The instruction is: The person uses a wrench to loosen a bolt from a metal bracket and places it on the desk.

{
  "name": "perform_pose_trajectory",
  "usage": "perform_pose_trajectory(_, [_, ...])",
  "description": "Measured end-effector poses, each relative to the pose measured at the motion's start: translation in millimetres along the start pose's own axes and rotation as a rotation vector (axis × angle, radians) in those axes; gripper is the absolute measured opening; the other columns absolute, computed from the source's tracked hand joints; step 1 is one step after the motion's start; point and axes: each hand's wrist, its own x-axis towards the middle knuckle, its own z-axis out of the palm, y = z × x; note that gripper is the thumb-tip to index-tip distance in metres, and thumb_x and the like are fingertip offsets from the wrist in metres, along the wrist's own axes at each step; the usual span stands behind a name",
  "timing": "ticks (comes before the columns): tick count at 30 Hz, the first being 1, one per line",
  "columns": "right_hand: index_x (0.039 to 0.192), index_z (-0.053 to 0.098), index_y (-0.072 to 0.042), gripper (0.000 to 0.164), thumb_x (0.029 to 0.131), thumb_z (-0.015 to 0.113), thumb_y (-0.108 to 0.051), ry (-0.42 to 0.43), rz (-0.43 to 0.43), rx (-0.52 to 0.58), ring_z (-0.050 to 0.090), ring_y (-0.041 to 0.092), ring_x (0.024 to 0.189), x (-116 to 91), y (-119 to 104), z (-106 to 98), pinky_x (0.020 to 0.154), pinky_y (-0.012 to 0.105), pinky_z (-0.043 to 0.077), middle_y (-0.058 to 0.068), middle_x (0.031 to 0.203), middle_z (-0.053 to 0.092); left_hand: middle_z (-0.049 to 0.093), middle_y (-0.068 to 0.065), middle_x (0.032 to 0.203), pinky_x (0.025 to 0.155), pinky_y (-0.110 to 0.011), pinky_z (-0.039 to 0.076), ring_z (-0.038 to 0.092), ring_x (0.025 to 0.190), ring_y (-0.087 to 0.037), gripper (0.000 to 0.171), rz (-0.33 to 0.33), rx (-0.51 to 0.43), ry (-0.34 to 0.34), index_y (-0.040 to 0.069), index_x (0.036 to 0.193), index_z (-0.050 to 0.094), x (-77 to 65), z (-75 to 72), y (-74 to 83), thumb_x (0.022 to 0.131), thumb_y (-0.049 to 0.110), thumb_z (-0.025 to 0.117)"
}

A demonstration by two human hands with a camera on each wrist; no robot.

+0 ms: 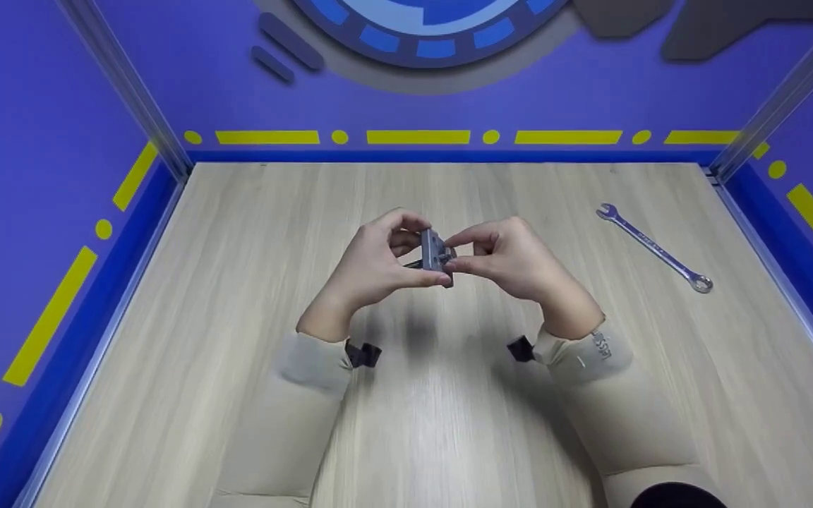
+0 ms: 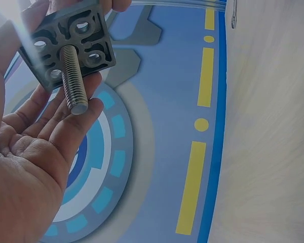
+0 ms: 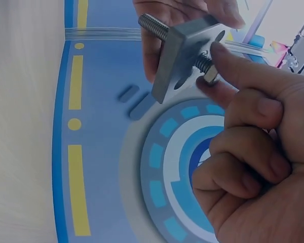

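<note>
My left hand (image 1: pixel 378 261) holds a square grey metal plate (image 3: pixel 175 55) by its edges, thumb on one side and fingers on the other, raised over the table. A threaded bolt (image 2: pixel 73 81) runs through the plate's middle, its long end sticking out toward the left palm. In the left wrist view the plate's ribbed back shows several holes around the bolt. From the smooth face the bolt's hex head (image 3: pixel 211 75) stands out, with a short stretch of thread behind it. My right hand (image 1: pixel 512 257) pinches that head between thumb and index finger, its other fingers curled in.
A combination wrench (image 1: pixel 653 247) lies at the right of the wooden table (image 1: pixel 237 296). Blue-purple panels with yellow markings (image 1: pixel 418 137) wall in the back and both sides. Metal posts (image 1: pixel 131 85) stand at the back corners.
</note>
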Motion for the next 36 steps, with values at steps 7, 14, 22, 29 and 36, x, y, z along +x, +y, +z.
perform_pose_trajectory(7, [0.117,0.090,-0.012,0.023,0.096,0.087,-0.004,-0.001,-0.048,0.029,0.041,0.003,0.056,-1.2,1.4,-0.4,0.052,0.019,0.033,-0.007,0.061,0.049,0.074,-0.005,0.131,0.122,-0.033,0.060,0.079,0.123,-0.019,0.074,-0.020,-0.001,0.002,0.012,0.134,0.070,-1.0,-0.6,1.1,0.074,0.023,0.110])
perform_pose_trajectory(14, [0.119,0.089,-0.008,0.027,0.102,0.088,-0.029,0.020,0.040,0.004,0.044,0.008,0.059,0.0,0.2,-3.1,0.053,0.021,0.035,-0.008,0.064,0.055,0.074,-0.005,0.134,0.125,-0.036,0.059,0.078,0.126,-0.020,0.074,-0.022,0.017,-0.001,0.010,0.136,0.068,-1.0,-0.8,1.0,0.075,0.022,0.109])
perform_pose_trajectory(22, [0.080,0.087,-0.009,0.046,0.109,0.077,-0.043,0.008,0.170,0.008,0.040,0.009,0.055,2.4,-0.3,0.6,0.050,0.020,0.034,-0.013,0.061,0.057,0.074,-0.005,0.133,0.123,-0.035,0.061,0.079,0.126,-0.020,0.074,-0.016,0.036,0.008,0.010,0.136,0.069,-1.4,-0.3,0.0,0.075,0.022,0.109])
perform_pose_trajectory(29, [0.097,0.090,-0.008,0.022,0.102,0.087,-0.029,-0.023,0.114,0.005,0.037,0.005,0.054,2.1,-0.9,1.8,0.049,0.021,0.027,-0.013,0.057,0.047,0.075,-0.003,0.131,0.117,-0.032,0.063,0.079,0.125,-0.017,0.071,-0.006,0.041,-0.005,0.012,0.133,0.070,-0.9,1.0,-0.5,0.075,0.022,0.109])
perform_pose_trajectory(36, [0.113,0.089,-0.007,0.020,0.094,0.091,-0.009,-0.011,0.063,0.042,0.037,0.002,0.050,0.9,-2.5,2.1,0.046,0.019,0.026,-0.010,0.055,0.049,0.075,-0.005,0.131,0.117,-0.033,0.063,0.079,0.122,-0.019,0.074,0.000,0.030,-0.004,0.007,0.136,0.069,-1.0,0.3,-1.2,0.075,0.021,0.110])
